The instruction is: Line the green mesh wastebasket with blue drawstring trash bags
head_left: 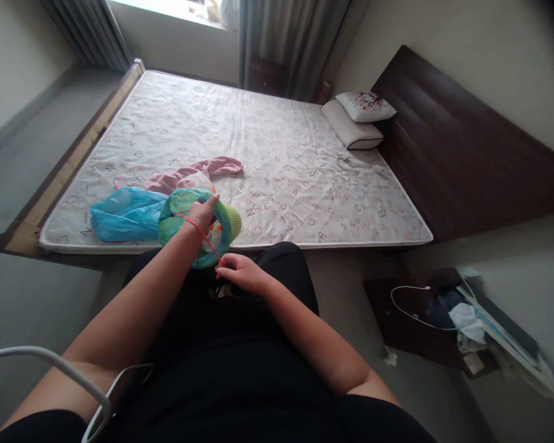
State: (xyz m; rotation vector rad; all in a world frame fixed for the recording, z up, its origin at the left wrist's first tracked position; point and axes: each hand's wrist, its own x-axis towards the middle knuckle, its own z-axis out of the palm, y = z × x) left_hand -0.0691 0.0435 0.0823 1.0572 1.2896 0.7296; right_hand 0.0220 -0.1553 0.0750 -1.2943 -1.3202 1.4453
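Observation:
My left hand point(203, 212) is closed around the far rim of a small yellow-green ribbed bin point(233, 220), whose mouth faces me. A translucent green-blue plastic bag point(170, 226) is folded over that rim. Below and to the right, my right hand point(244, 272) pinches one end of a red drawstring point(208, 242), which stretches taut across my left wrist to the bag. Something white and orange shows inside the mouth, too small to name. Left of the bin lies a crumpled blue plastic bag point(124, 212), and behind it a pink cloth point(198, 172).
The bin is at the near edge of a letter-printed mattress point(295, 178). Two pillows point(353, 126) lie by the dark headboard point(447, 141). A cluttered bedside table point(392, 320) stands at right. A white cable point(50, 355) crosses near my left arm.

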